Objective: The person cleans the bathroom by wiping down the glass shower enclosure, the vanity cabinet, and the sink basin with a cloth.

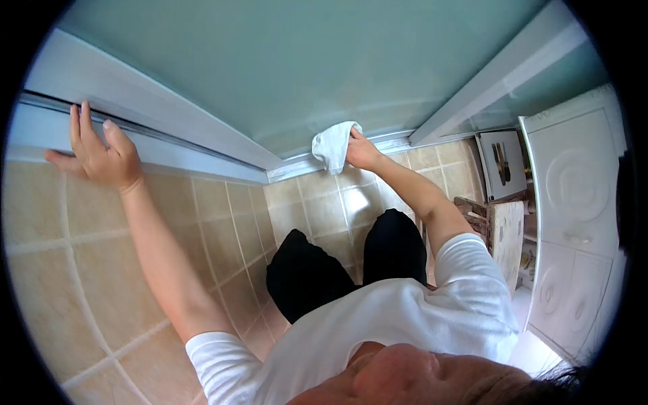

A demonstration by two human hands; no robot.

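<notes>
My right hand (362, 150) grips a white cloth (332, 145) low down, where the frosted glass panel (304, 74) meets its bottom rail (297, 166). The cloth hangs over the rail and touches the lower glass; my fingers are partly hidden behind it. Off to the left, my left hand (101, 148) has its fingers spread and holds nothing. It rests against the white door frame (169, 108) at the edge of the tiled wall (101, 270).
A white cabinet (574, 182) with panelled doors stands on the right. Beside it are a worn wooden stool (505, 233) and a board with dark-handled tools (501, 164). Tiled floor (324, 202) lies under my knees (304, 273). A second frame post (499, 74) rises at right.
</notes>
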